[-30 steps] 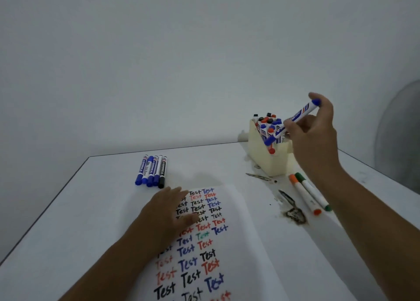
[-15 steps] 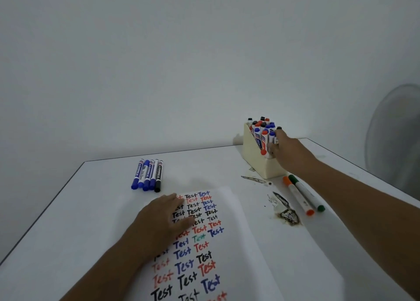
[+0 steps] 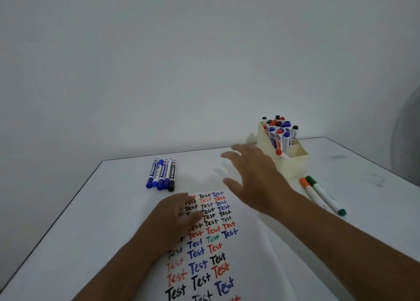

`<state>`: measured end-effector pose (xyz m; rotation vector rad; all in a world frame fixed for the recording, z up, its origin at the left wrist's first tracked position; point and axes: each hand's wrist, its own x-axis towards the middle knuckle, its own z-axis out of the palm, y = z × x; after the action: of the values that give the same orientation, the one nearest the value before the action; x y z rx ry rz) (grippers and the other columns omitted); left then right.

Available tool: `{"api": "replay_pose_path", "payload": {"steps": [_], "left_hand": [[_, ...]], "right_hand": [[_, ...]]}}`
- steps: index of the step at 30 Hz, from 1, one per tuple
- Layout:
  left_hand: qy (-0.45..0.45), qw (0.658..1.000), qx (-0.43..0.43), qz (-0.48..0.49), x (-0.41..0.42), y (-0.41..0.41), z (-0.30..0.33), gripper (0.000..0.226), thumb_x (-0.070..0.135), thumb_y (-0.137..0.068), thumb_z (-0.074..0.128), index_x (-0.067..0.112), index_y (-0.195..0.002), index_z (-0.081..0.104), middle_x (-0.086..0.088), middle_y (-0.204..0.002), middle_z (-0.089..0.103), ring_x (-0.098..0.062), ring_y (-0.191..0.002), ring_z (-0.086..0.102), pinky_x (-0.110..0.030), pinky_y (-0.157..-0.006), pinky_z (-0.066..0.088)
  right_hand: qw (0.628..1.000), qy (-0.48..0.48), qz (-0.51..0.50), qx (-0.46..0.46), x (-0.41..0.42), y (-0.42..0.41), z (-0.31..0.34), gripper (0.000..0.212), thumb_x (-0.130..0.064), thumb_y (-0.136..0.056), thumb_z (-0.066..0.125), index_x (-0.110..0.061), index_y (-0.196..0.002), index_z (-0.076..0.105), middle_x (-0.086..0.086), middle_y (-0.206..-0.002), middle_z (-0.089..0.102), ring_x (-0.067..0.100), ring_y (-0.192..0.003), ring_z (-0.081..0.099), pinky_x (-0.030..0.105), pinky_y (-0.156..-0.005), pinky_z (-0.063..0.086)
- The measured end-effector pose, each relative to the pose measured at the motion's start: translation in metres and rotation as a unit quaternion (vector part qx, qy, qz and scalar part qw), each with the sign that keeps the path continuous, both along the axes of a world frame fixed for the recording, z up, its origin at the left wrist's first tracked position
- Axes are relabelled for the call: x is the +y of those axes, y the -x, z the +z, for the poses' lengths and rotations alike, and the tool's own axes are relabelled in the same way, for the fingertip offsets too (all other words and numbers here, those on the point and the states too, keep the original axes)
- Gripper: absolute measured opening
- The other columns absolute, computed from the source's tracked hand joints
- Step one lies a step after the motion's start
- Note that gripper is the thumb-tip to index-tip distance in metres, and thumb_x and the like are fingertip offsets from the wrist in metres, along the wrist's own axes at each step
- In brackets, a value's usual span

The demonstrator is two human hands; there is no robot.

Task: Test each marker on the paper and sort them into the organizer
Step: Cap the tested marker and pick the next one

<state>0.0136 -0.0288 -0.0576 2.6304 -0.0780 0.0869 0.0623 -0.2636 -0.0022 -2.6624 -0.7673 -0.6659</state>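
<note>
The sheet of paper (image 3: 204, 255) lies at the near edge of the table (image 3: 91, 232), covered in rows of the word "Test" in black, red, blue and green. The left hand (image 3: 179, 216) presses flat on the paper's upper left part, fingers extended, holding nothing.

The right hand (image 3: 252, 178) hovers above the table just beyond the paper's far edge. Its fingers are spread and straight, and it is empty. It points toward the far left of the table.

Five capped markers (image 3: 161, 174) lie side by side beyond the paper's far left corner: four blue, one black. Toward the right edge, an orange marker (image 3: 311, 192) and a green marker (image 3: 325, 195) lie side by side, touching or nearly so.

The cream organizer (image 3: 293, 162) stands near the far right corner. Its rear compartment is packed with upright markers; the front compartment looks empty from this angle.

Risks:
- The five markers lie tightly together. A grasp on one is likely to roll its neighbours toward the table edge.
- If the left hand lifts, the paper can slide during a test stroke.
- The rear compartment is crowded. Forcing in another marker may tip the organizer.
</note>
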Motion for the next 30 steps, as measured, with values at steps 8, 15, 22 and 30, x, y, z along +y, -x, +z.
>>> {"api": "replay_pose_path", "payload": {"steps": [8, 15, 22, 30], "left_hand": [[0.045, 0.996, -0.069, 0.041, 0.004, 0.008, 0.006, 0.043, 0.053, -0.092, 0.053, 0.032, -0.129, 0.056, 0.014, -0.124, 0.058, 0.001, -0.101, 0.055, -0.013, -0.083, 0.045], [0.064, 0.983, -0.100, 0.143, 0.019, 0.002, 0.011, 0.038, 0.047, -0.093, 0.056, 0.035, -0.129, 0.056, 0.014, -0.124, 0.055, -0.002, -0.107, 0.051, -0.026, -0.093, 0.048], [0.025, 0.977, -0.076, 0.199, 0.052, -0.016, 0.025, 0.050, 0.050, -0.092, 0.055, 0.027, -0.136, 0.050, 0.011, -0.133, 0.051, -0.005, -0.110, 0.045, -0.023, -0.087, 0.036], [-0.249, 0.948, 0.046, 0.192, 0.085, -0.035, 0.027, 0.091, 0.089, -0.070, -0.003, 0.047, -0.145, 0.028, 0.002, -0.158, 0.024, -0.028, -0.144, 0.022, -0.053, -0.108, 0.028]], "right_hand": [[0.967, 0.087, 0.008, 0.238, 0.038, 0.009, -0.064, 0.076, -0.081, -0.089, 0.023, -0.044, -0.156, 0.017, -0.005, -0.169, 0.004, 0.021, -0.155, -0.005, 0.056, -0.123, -0.003], [0.962, 0.110, 0.004, 0.250, 0.037, 0.009, -0.061, 0.076, -0.081, -0.090, 0.022, -0.044, -0.156, 0.015, -0.006, -0.169, 0.006, 0.022, -0.156, 0.000, 0.056, -0.124, -0.003], [0.957, 0.111, 0.018, 0.266, 0.039, 0.010, -0.055, 0.076, -0.080, -0.091, 0.022, -0.044, -0.157, 0.012, -0.005, -0.169, 0.002, 0.022, -0.156, -0.003, 0.058, -0.123, -0.003], [0.959, 0.097, 0.033, 0.265, 0.037, 0.010, -0.056, 0.075, -0.079, -0.092, 0.024, -0.042, -0.157, 0.013, -0.004, -0.170, 0.002, 0.024, -0.156, -0.004, 0.059, -0.122, -0.004]]}}
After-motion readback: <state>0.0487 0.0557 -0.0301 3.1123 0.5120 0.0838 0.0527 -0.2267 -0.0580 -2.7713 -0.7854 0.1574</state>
